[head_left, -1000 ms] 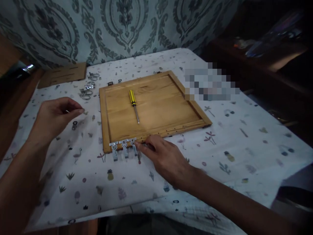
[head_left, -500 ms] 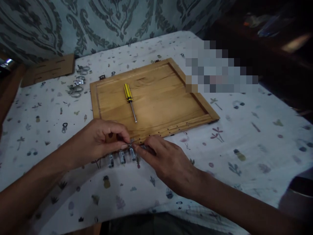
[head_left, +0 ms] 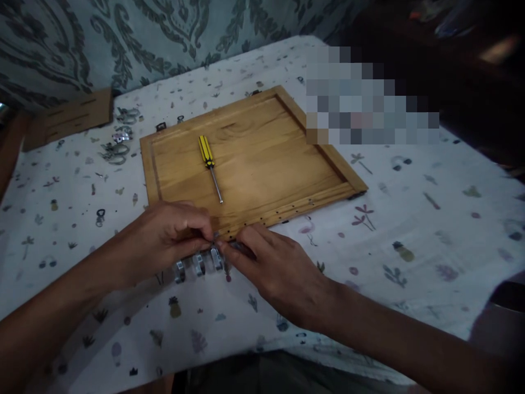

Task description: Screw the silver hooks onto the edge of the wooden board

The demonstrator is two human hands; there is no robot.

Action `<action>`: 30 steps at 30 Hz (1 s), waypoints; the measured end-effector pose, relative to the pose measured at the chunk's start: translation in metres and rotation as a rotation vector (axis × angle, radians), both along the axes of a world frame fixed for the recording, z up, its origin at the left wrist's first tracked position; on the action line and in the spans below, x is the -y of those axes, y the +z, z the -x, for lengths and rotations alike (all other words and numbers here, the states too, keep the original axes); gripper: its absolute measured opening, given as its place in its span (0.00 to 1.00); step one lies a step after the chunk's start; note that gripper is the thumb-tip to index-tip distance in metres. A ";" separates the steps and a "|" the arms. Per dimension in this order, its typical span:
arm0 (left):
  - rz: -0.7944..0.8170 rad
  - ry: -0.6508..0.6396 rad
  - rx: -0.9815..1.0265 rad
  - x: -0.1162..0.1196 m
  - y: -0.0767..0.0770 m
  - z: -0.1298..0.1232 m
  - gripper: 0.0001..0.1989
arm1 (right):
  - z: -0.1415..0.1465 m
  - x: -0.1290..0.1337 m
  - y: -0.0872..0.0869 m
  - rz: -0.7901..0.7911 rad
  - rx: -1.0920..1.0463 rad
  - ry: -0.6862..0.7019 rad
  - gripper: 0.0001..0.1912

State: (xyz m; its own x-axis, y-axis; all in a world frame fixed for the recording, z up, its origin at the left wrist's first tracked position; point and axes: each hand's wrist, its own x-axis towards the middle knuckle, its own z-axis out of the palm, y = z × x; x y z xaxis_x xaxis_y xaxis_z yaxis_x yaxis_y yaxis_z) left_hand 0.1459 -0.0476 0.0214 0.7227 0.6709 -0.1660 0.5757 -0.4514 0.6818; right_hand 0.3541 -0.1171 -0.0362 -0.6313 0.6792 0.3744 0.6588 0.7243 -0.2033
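Note:
My left hand [head_left: 176, 232] pinches thumb and forefinger together at the near edge of a framed wooden panel [head_left: 246, 148]. Facing it, my right hand [head_left: 274, 262] has its fingers bent and pressed to the same spot, meeting the left fingertips. Between them is a small metal piece, mostly covered by the fingers. Just below the fingertips, several shiny metal clips [head_left: 199, 264] stick out from the panel's near edge. Small dark holes run along this edge. On the panel lies a screwdriver [head_left: 211, 167] with a yellow and black handle, its tip toward me.
A group of loose metal fittings [head_left: 116, 143] sits left of the panel. Behind them lies a flat brown board [head_left: 68, 119] with slots. A patterned white cloth [head_left: 394, 339] covers the table. Something at the upper right is pixelated.
The view has shifted slightly, so the panel and screwdriver appear a little further left and higher. Both hands stay at the same edge, fingertips still together around the small piece.

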 end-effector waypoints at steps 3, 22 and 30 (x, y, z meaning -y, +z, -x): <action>-0.026 -0.028 -0.025 -0.001 0.000 -0.001 0.06 | 0.000 0.000 0.000 0.012 0.001 0.001 0.16; -0.063 -0.131 -0.057 0.000 0.002 -0.004 0.09 | 0.001 0.001 0.000 0.000 -0.019 -0.012 0.14; -0.063 -0.165 -0.058 -0.001 0.000 -0.010 0.09 | 0.001 0.001 -0.002 -0.016 -0.017 -0.019 0.13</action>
